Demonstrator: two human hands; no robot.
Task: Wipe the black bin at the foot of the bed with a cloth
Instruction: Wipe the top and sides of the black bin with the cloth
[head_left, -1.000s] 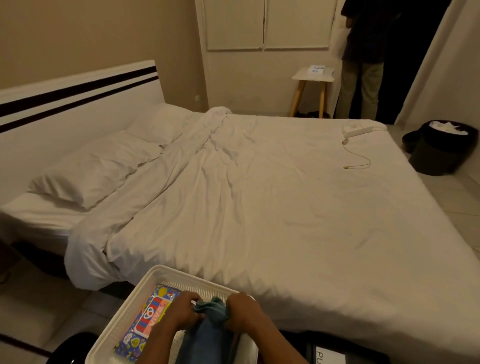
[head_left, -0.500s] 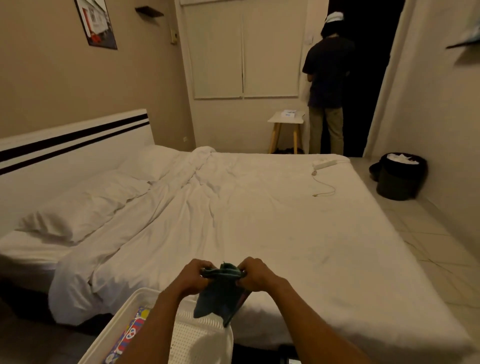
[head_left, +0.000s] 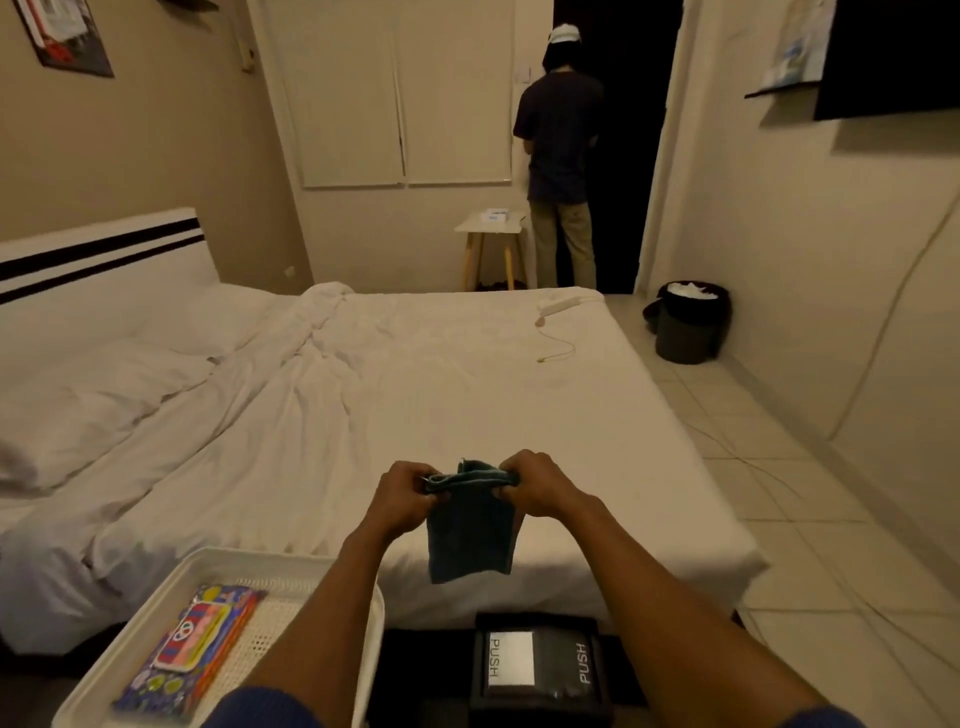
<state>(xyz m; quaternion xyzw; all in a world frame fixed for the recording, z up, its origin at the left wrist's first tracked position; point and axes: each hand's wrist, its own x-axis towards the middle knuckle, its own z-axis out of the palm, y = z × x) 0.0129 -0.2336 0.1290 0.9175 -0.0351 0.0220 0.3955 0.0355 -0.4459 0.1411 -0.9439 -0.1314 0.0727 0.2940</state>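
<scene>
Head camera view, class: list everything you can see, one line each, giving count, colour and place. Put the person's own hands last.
Bed with rumpled sheets: one, white, centre.
Square push-lid bin: one, black, bottom centre.
Round lined bin: one, black, far right wall.
Plastic tray: one, white, lower left.
Wipes packet: one, multicoloured, in tray.
Wooden-legged stool: one, white, far wall.
Standing person: one, dark top, doorway.
Folded cloth: one, teal, hanging between both hands.
Left hand: gripping cloth.
Right hand: gripping cloth.

Matt teal cloth; glossy black plastic bin.
</scene>
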